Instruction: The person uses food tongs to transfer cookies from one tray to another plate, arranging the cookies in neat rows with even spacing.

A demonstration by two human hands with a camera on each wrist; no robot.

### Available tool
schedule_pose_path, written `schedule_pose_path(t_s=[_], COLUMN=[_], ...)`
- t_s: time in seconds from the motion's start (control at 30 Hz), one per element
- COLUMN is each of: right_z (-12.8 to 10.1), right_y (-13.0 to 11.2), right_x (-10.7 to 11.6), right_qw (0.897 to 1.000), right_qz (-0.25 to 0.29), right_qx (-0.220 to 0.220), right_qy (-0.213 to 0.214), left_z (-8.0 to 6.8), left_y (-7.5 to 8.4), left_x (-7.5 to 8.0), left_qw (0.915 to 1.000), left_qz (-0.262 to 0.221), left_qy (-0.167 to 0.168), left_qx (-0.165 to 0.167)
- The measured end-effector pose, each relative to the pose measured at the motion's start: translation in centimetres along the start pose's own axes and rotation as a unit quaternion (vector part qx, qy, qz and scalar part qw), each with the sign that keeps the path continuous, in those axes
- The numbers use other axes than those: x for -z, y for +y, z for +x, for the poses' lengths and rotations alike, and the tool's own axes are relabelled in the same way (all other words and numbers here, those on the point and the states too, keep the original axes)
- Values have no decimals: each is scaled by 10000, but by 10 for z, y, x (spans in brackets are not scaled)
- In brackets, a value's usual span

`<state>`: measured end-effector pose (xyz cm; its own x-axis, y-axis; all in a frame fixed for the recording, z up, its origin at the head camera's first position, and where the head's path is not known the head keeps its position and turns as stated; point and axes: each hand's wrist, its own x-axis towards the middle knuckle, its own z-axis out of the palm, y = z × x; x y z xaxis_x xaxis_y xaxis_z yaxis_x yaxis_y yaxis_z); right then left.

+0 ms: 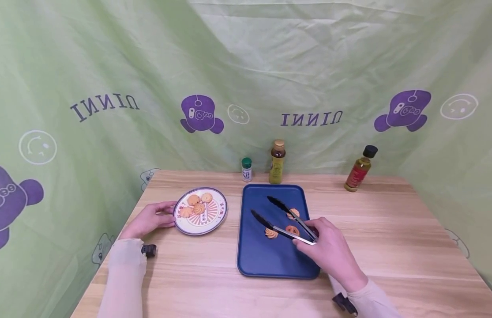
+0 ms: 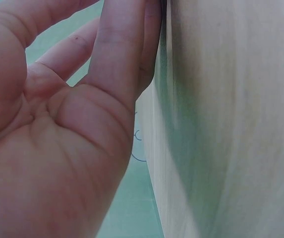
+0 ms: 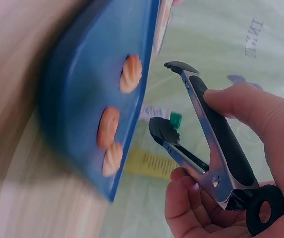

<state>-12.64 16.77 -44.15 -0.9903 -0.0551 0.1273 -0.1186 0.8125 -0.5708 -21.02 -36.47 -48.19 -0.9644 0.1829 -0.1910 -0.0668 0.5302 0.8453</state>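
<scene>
Right hand has a firm grip on the kitchen tongs, arms spread wide, nothing pinched, angled far-left over the blue tray. Three cookies on that tray, just left of the right hand, the nearer one. Left hand holds the printed plate by its rim, left of the tray.

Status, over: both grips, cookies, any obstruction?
Right grip holding open black-and-silver metal tongs above blue rectangular tray. Left grip on round white patterned plate. Three golden cookies on tray, four on plate, none in tongs. No obstruction visible.
</scene>
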Motion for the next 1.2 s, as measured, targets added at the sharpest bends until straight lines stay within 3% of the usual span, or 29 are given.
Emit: schedule_pose_path(t_s=[0.33, 0.67, 1.2], right_z=[-13, -22, -22], right_y=[30, 46, 48], right_x=[27, 38, 37], right_qw=[9977, 9974, 9942], right_qz=[-335, -542, -774], right_qx=[168, 113, 475], right_qy=[560, 465, 581], left_z=[0, -1, -1], left_y=[1, 2, 0], left_x=[1, 2, 0], left_qw=[9999, 9999, 9999], left_qz=[-7, 29, -112], left_qy=[40, 48, -38], left_qx=[113, 141, 26])
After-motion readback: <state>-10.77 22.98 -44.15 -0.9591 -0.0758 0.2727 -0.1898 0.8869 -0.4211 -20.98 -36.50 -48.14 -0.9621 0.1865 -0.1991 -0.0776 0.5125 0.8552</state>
